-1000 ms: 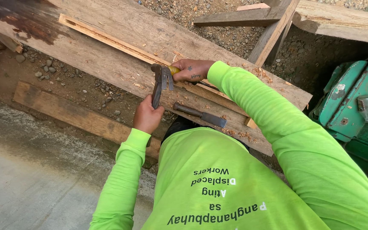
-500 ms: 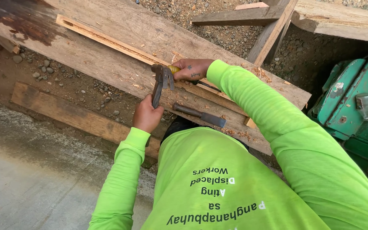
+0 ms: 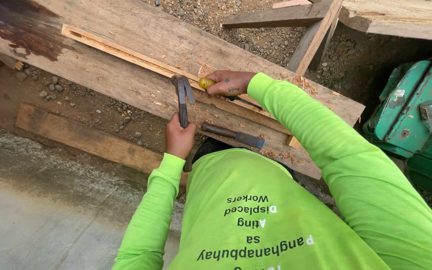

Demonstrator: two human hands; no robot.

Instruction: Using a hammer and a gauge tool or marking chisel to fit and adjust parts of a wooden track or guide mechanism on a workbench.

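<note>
My left hand (image 3: 178, 137) grips the handle of a claw hammer (image 3: 182, 90), whose steel head stands upright just left of my right hand. My right hand (image 3: 232, 82) is closed around a yellow-handled chisel (image 3: 206, 82) lying along a long groove (image 3: 126, 54) cut in a wide weathered plank (image 3: 141, 90). The chisel's blade runs out from under my hand towards the right. Wood chips lie along the groove. A second dark metal chisel (image 3: 233, 135) rests loose on the plank near its front edge, right of my left hand.
A green metal machine (image 3: 411, 115) stands at the right. More boards (image 3: 286, 17) cross the gravel (image 3: 216, 15) behind the plank. A short board (image 3: 91, 142) lies on the dirt below it, and a concrete surface (image 3: 36, 215) fills the lower left.
The hammer head has shifted slightly left, away from the yellow handle. My right hand stays on the chisel at the groove.
</note>
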